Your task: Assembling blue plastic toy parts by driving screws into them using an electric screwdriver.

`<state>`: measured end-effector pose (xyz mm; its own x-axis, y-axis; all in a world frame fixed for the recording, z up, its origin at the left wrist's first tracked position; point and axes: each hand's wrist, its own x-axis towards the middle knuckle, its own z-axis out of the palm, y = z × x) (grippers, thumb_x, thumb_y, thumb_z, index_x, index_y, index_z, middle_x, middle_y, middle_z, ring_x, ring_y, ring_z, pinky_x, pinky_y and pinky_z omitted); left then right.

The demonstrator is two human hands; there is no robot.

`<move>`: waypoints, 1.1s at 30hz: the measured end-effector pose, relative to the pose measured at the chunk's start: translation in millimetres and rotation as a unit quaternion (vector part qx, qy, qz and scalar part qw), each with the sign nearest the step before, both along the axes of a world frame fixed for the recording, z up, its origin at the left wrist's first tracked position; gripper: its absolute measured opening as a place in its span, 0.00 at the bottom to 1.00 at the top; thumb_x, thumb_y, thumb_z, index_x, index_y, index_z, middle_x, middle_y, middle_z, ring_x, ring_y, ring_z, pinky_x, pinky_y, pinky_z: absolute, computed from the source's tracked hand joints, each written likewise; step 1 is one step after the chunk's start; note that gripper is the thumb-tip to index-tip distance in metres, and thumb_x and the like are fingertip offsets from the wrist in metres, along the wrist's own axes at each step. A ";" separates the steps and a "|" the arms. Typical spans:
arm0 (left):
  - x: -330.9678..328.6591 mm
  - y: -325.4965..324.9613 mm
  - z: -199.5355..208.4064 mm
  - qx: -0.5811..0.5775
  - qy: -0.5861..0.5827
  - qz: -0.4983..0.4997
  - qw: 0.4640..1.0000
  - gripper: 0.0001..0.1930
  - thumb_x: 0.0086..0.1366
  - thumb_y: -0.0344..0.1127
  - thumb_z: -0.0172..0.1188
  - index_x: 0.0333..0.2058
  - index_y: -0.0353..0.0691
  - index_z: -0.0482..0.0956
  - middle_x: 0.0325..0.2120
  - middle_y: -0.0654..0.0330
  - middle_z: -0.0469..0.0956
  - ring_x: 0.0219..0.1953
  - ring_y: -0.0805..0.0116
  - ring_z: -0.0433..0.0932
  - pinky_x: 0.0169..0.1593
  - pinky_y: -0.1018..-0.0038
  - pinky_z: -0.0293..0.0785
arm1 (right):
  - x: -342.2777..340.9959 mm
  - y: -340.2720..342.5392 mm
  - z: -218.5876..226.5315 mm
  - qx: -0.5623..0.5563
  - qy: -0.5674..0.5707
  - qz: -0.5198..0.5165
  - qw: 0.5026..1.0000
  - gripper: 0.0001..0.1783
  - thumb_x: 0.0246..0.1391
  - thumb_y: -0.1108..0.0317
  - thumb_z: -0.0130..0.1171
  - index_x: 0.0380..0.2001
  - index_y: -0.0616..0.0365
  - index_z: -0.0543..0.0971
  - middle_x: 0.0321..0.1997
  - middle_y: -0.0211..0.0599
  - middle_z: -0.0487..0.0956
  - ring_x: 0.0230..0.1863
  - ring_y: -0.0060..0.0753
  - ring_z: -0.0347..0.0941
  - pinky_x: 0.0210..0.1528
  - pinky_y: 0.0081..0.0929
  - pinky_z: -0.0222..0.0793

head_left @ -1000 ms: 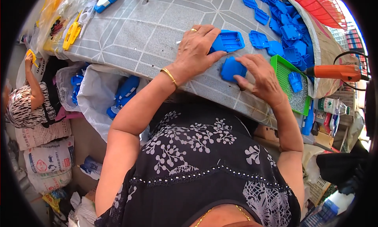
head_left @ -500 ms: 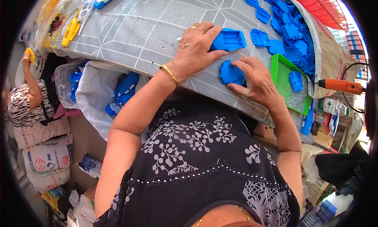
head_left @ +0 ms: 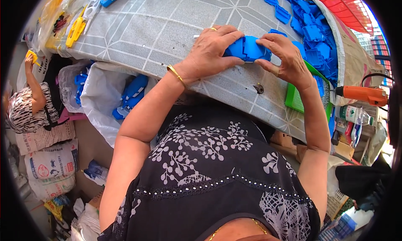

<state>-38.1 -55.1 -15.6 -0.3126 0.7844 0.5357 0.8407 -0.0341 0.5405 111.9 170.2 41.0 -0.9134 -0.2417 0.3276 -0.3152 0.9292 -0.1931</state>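
Observation:
Over the grey patterned tabletop (head_left: 167, 36), my left hand (head_left: 211, 52) is closed around a blue plastic housing (head_left: 235, 47). My right hand (head_left: 287, 59) pinches a blue plastic cover (head_left: 256, 49) between thumb and fingers. The cover lies against the open side of the housing, at its right end. A dark seam shows between the two parts; whether they are fastened I cannot tell. My left palm and fingers hide the housing's left end.
Loose blue plastic parts (head_left: 314, 36) spill from a sack at the right. Beside them are a green tray (head_left: 295, 99) and an orange power screwdriver (head_left: 363, 94). Yellow pieces (head_left: 76, 32) lie at left. A white bag (head_left: 100, 88) hangs below the table edge; another person (head_left: 31, 103) works farther left.
My right hand has lifted the blue cover from the table and brought it up onto the housing. The housing's hollow inside, visible before, is now covered. A small dark spot on the tabletop is uncovered.

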 end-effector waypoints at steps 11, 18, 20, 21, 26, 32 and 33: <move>1.8 -1.8 0.8 -0.022 -0.016 0.009 1.000 0.33 0.54 0.42 0.76 0.59 0.43 0.78 0.57 0.53 0.77 0.56 0.49 0.77 0.60 0.58 0.71 | -0.8 4.8 -4.1 0.048 0.026 0.035 0.998 0.29 0.51 0.60 0.74 0.57 0.49 0.80 0.55 0.41 0.80 0.52 0.46 0.78 0.55 0.40 0.72; 1.2 -1.6 0.6 -0.025 -0.011 0.000 1.000 0.34 0.54 0.46 0.76 0.60 0.43 0.78 0.57 0.54 0.77 0.55 0.50 0.77 0.60 0.59 0.70 | -7.4 5.9 -9.4 0.038 0.019 0.046 0.998 0.29 0.52 0.60 0.74 0.58 0.46 0.80 0.56 0.41 0.80 0.53 0.46 0.77 0.56 0.41 0.73; 1.9 -0.7 0.5 -0.024 -0.008 0.001 1.000 0.34 0.55 0.47 0.75 0.60 0.43 0.78 0.58 0.54 0.76 0.54 0.51 0.77 0.61 0.59 0.69 | -6.2 4.2 -11.7 0.015 0.011 0.036 0.999 0.29 0.52 0.60 0.74 0.58 0.46 0.80 0.56 0.41 0.80 0.53 0.47 0.77 0.56 0.41 0.73; 2.3 1.7 0.7 -0.031 0.000 0.006 1.000 0.35 0.55 0.49 0.75 0.60 0.43 0.78 0.58 0.53 0.76 0.55 0.50 0.77 0.61 0.58 0.69 | -4.9 3.7 -13.1 -0.007 0.003 0.025 1.000 0.29 0.51 0.61 0.74 0.58 0.46 0.80 0.56 0.41 0.80 0.54 0.47 0.77 0.56 0.41 0.73; 9.2 17.8 6.0 -0.036 0.045 -0.004 0.998 0.34 0.59 0.51 0.72 0.61 0.41 0.76 0.58 0.51 0.75 0.58 0.48 0.75 0.62 0.56 0.67 | 8.7 -2.0 -21.6 -0.038 0.029 -0.019 0.999 0.27 0.49 0.65 0.74 0.55 0.51 0.81 0.56 0.42 0.80 0.55 0.49 0.76 0.56 0.44 0.73; 13.7 8.3 9.7 -0.053 0.053 0.011 0.997 0.31 0.59 0.48 0.70 0.59 0.39 0.76 0.55 0.50 0.76 0.56 0.46 0.74 0.60 0.55 0.68 | 34.0 -19.2 18.5 -0.034 0.164 -0.061 0.984 0.27 0.47 0.71 0.74 0.53 0.53 0.81 0.52 0.39 0.82 0.54 0.47 0.78 0.57 0.40 0.71; 14.1 10.5 8.7 -0.057 0.053 0.006 0.997 0.32 0.59 0.47 0.71 0.59 0.39 0.76 0.56 0.50 0.76 0.56 0.45 0.74 0.60 0.54 0.67 | 51.5 -11.1 26.7 -0.029 0.251 -0.101 0.962 0.25 0.46 0.76 0.73 0.50 0.56 0.81 0.48 0.39 0.83 0.51 0.44 0.79 0.53 0.37 0.72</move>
<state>-24.1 -44.6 -6.9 -0.2689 0.8384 0.4740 0.8936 0.0335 0.4477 163.4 159.1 67.6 -0.6630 -0.0429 0.7474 -0.1956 0.9736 -0.1176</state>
